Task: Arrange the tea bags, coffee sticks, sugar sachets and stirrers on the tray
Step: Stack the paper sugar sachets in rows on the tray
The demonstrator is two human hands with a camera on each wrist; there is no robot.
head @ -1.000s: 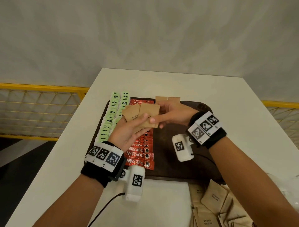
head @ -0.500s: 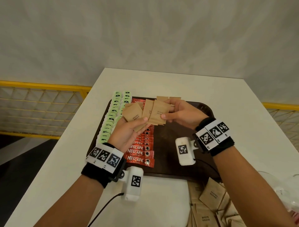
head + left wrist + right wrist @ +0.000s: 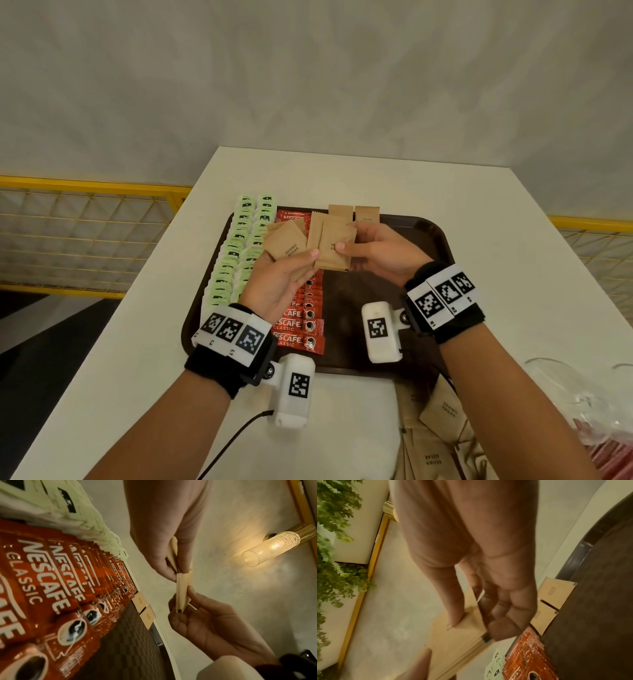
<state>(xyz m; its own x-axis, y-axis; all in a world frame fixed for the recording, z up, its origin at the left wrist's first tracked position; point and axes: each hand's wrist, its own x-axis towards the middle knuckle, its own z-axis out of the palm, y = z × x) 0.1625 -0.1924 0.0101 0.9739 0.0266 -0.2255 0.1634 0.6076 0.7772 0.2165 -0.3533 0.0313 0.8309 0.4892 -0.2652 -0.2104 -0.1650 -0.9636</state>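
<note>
Both hands hover over the dark brown tray. My left hand holds a fan of brown sugar sachets between thumb and fingers. My right hand pinches one sachet at the right of that fan, seen edge-on in the left wrist view as sachets. Two sugar sachets lie at the tray's far edge. Red Nescafe coffee sticks form a column on the tray, with green tea bags in two rows to their left. No stirrers are visible.
A heap of loose brown sugar sachets lies on the white table near its front edge, right of centre. Clear plastic wrapping sits at the far right. A yellow mesh railing runs behind the table. The tray's right half is bare.
Both hands have lifted slightly and the right hand has drawn a sachet a little to the right out of the fan held by the left hand.
</note>
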